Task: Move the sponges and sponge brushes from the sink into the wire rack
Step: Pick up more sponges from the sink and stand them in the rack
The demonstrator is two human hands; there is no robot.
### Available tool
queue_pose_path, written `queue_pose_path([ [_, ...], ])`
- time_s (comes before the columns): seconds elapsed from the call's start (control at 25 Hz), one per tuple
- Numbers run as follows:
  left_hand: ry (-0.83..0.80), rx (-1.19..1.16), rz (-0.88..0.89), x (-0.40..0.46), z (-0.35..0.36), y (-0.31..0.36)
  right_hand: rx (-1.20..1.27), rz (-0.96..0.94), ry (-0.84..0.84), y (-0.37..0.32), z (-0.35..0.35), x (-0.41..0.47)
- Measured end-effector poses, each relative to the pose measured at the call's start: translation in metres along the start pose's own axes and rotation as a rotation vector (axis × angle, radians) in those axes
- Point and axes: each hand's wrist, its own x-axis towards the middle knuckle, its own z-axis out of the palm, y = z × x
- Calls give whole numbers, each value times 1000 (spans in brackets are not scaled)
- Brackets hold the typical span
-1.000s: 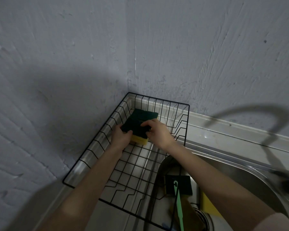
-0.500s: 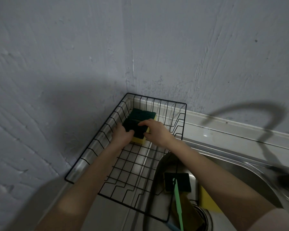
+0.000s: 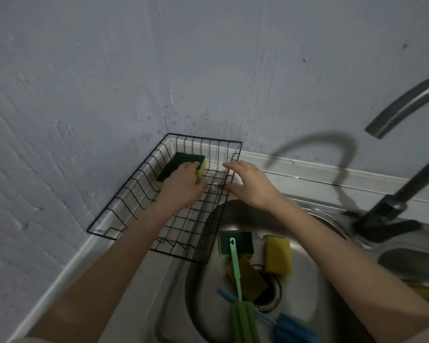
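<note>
Sponges: one racked, three in sink; brushes, two.

a home kitchen corner: steel sink, curved tap, wire rack, rough painted wall
</note>
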Motion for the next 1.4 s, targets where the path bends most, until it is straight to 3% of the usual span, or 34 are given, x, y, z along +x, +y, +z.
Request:
queue_pose_path([
  [0.16, 56, 135, 111, -29, 13, 41, -40, 35, 13, 27, -16, -56],
  [0.36, 84, 131, 209, -63, 36, 85, -59, 106, -32, 67, -34, -122],
  [0.6, -12, 129, 213, -112, 84, 136, -58, 173, -92, 112, -51, -202],
  [1.04, -177, 131, 168, -148, 149, 221, 43, 300, -98, 198, -72, -289],
  [1.4, -327, 178, -5, -135, 197, 199, 127, 526, -239, 246, -28, -321],
])
